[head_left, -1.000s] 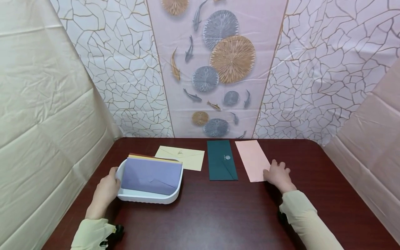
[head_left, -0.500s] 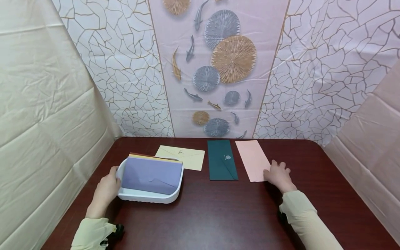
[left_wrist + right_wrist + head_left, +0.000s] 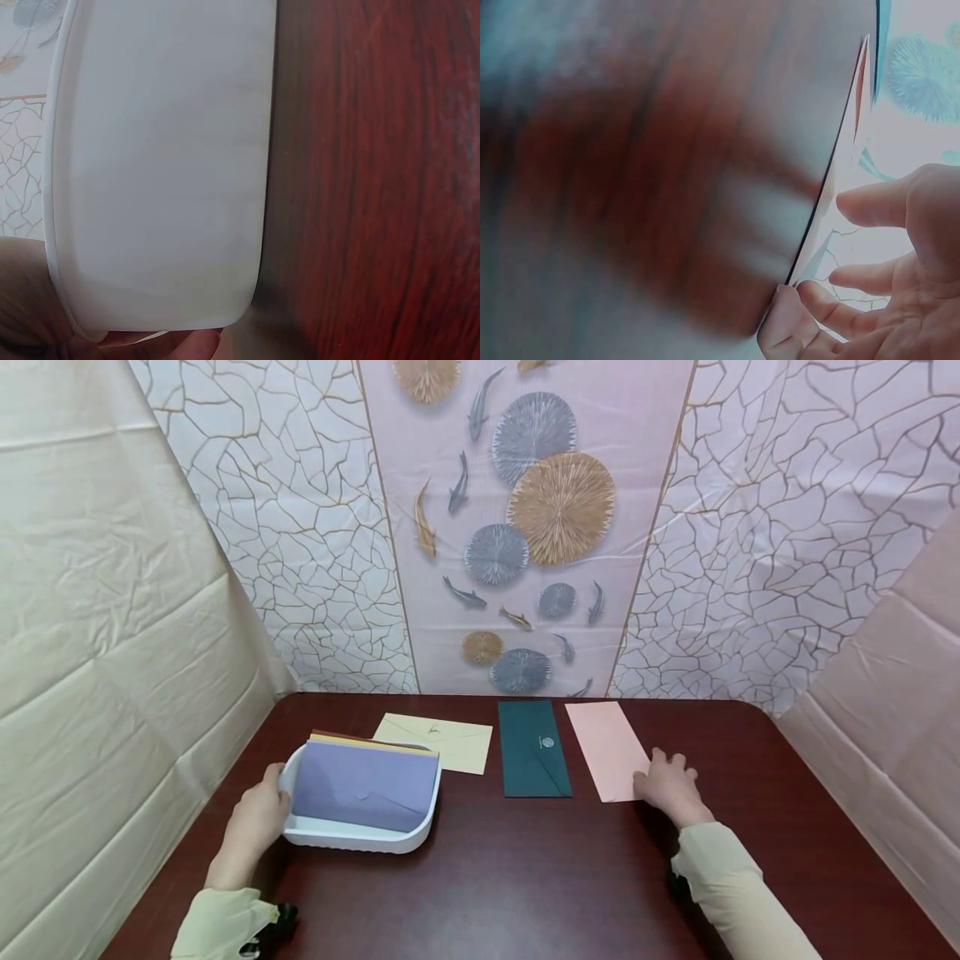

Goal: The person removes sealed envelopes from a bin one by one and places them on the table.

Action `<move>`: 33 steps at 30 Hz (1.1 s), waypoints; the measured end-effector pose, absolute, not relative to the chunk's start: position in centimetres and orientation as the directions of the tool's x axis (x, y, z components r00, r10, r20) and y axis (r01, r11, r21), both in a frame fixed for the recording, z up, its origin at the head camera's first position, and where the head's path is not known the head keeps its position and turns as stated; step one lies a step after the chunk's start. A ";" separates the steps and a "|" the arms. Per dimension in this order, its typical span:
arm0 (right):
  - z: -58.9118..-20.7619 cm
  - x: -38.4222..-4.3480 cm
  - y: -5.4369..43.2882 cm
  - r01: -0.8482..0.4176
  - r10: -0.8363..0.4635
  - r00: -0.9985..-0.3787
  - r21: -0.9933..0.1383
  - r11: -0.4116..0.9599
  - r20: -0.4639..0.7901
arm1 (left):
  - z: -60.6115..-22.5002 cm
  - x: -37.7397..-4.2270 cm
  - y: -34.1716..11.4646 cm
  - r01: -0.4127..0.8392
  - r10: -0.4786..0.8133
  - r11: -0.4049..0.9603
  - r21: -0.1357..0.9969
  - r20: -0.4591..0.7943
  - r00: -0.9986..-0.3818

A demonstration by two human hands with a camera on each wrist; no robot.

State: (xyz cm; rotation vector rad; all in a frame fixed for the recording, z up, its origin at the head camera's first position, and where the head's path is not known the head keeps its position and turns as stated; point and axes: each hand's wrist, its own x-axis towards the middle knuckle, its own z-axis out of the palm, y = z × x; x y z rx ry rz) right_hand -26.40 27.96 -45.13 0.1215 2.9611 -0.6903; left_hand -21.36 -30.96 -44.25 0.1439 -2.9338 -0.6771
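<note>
Your right hand (image 3: pixel 669 787), thumb and fingers apart, is at the pink envelope's (image 3: pixel 607 747) near right corner; envelope lies left and ahead of it, long axis running away, slanting left. Your left hand (image 3: pixel 258 814), well apart, grips the white tray (image 3: pixel 358 841) on its right.

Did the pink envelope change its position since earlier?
No. In the head view, the pink envelope shows no clear shift against the far edge of the table.

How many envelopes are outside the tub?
3: cream envelope behind the tub, green envelope in the middle, pink envelope at the right hand. The tub could hide others.
</note>
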 end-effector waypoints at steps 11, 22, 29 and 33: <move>-44.1 -26.6 27.7 0.146 0.096 -0.985 -0.407 0.902 -0.143 | -44.4 -21.2 -31.0 -0.050 -0.116 0.894 0.446 0.122 -0.986; -42.3 -28.4 23.7 0.106 0.072 -0.992 -0.404 0.909 -0.099 | -44.4 -21.4 -31.1 -0.058 -0.118 0.895 0.442 0.109 -0.987; -41.5 -29.7 18.5 0.028 0.021 -1.000 -0.454 0.891 -0.021 | -44.3 -21.3 -31.0 -0.069 -0.125 0.895 0.441 0.100 -0.987; -40.6 -30.4 15.1 -0.050 -0.047 -0.999 -0.483 0.874 0.019 | -44.2 -21.3 -30.9 -0.062 -0.124 0.894 0.443 0.113 -0.986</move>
